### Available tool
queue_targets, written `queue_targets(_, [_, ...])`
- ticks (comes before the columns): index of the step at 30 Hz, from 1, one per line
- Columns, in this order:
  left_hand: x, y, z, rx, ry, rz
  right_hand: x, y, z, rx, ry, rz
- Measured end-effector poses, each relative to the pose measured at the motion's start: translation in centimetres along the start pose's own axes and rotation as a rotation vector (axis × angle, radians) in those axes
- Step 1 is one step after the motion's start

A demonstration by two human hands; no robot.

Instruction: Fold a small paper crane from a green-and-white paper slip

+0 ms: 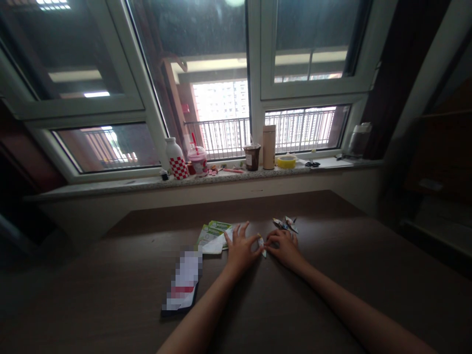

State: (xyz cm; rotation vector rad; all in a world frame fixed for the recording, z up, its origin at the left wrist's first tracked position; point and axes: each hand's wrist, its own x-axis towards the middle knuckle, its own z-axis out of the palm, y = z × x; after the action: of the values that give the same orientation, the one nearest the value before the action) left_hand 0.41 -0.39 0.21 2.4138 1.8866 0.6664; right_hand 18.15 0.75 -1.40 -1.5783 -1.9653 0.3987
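Between my two hands is a small folded piece of printed paper (262, 245), standing narrow above the brown table (295, 305). My left hand (241, 248) has its thumb and forefinger closed at the paper's left side, with the other fingers spread out. From the other side, my right hand (284, 247) pinches the same paper with curled fingers. Just beyond the right hand lie pointed folded paper pieces (286, 224). Green-and-white printed papers (214, 230) and a pale paper sheet (213, 246) lie beside the left hand, which partly covers them.
A phone-like device (184, 280) with a blurred face lies left of my left forearm. Along the windowsill (221, 177) stand a checkered white bottle (176, 160), a pink cup with a straw (198, 160), a dark drink cup (252, 157), a tan flask (269, 147), yellow tape (286, 162) and scissors (312, 164).
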Motion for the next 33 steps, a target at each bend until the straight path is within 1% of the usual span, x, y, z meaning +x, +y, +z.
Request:
queue_targets(6, [0.18,0.24,-0.06,-0.081,-0.007,-0.012,-0.05,0.04,-0.03,0.005,0.011,-0.007])
queue_targets(10, [-0.07,0.4,-0.28,-0.031,-0.001,-0.03,0.0,0.03,0.04,0.011,0.014,-0.007])
queue_targets(19, [-0.25,0.4,-0.77,0.105,-0.015,0.023,0.06,0.17,0.17,-0.003,0.002,-0.007])
queue_targets(28, [-0.45,0.27,-0.46,0.136,0.017,0.058,-0.08,-0.05,-0.02,0.016,0.011,-0.006])
queue_targets(33, [-0.43,0.1,-0.4,0.13,-0.006,0.048,-0.06,-0.03,-0.06,0.003,0.011,-0.017])
